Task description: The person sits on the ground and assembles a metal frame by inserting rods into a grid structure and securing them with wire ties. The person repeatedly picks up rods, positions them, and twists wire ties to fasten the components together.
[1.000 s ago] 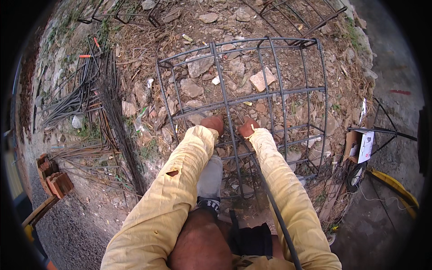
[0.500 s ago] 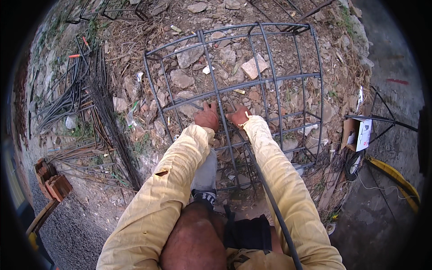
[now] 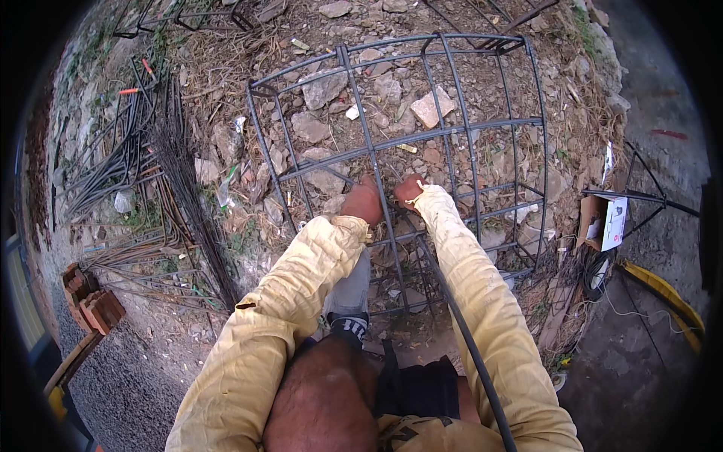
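Note:
In front of me lies a cage of dark steel reinforcing bars [image 3: 422, 140]. My left hand [image 3: 363, 200] is at the middle upright bar of its near part, fingers curled and mostly hidden behind the wrist. Just right of that bar is my right hand [image 3: 409, 190], closed, with a thin dark rod end showing by its fingers. What either hand grips cannot be made out. A long dark bar [image 3: 468, 339] slants from the cage near my hands down along the inside of my right forearm.
Cut bars and a wire bundle [image 3: 177, 173] lie at left, with red bricks [image 3: 96, 305] nearer. Rubble, including a pale broken block [image 3: 432, 107], lies under the cage. At right are an open cardboard box [image 3: 602, 220], a bar frame [image 3: 657, 200] and a yellow curved object [image 3: 663, 297].
My left hand has turned, and its fingers, spread a little before, are now curled out of sight. The left elbow has swung outward slightly. My right hand has closed more.

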Demonstrator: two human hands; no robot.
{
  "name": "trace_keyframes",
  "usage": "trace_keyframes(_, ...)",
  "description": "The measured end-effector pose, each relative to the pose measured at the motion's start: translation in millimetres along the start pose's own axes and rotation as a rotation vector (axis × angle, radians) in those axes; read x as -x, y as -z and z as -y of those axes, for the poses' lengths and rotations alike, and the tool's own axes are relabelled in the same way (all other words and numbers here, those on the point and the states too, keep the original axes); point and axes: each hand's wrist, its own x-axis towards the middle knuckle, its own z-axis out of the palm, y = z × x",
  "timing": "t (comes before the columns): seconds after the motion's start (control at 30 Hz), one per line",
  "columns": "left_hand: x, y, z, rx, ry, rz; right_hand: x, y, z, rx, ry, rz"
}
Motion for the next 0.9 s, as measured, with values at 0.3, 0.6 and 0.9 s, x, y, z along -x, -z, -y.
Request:
trace_keyframes(0.3,-124,-101,151,-0.176,-0.653,0.487,-7,26,2,0.050,0.072,0.141)
trace_keyframes(0.6,-35,-26,38,-0.278,-0.409,0.137,-21,-41,-41,-0.166,-0.181,0.195)
trace_keyframes(0.9,-44,-46,76,-0.542,-0.443,0.163,-20,25,-38,-1.005,-0.598,0.333)
